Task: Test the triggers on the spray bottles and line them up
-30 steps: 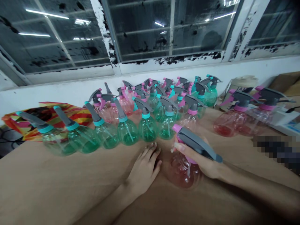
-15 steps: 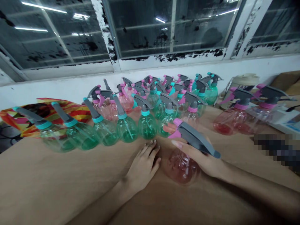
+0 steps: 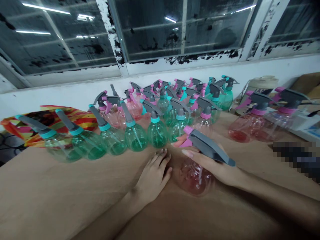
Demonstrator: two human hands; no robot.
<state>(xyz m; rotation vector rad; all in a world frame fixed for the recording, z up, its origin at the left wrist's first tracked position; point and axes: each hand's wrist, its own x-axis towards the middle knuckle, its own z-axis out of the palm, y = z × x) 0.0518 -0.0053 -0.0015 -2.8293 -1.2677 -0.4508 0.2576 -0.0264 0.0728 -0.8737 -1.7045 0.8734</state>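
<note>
My right hand (image 3: 212, 165) is wrapped round the neck of a pink spray bottle (image 3: 193, 178) with a grey and pink trigger head (image 3: 208, 148); a finger lies on the pink trigger. The bottle stands on the brown table (image 3: 62, 193). My left hand (image 3: 153, 176) lies flat on the table just left of the bottle, fingers stretched out and holding nothing. Right behind both hands stands a row of green spray bottles (image 3: 156, 133) with teal collars.
Several more pink and green spray bottles (image 3: 180, 95) crowd the table's far side under the window. Two pink bottles (image 3: 250, 121) stand at the right by a beige jug (image 3: 260, 85). A striped red and yellow bag (image 3: 47, 123) lies at the left.
My right hand has shifted its grip on the pink bottle, with a finger now reaching onto the trigger. The bottle moved slightly away from me. My left hand stayed flat.
</note>
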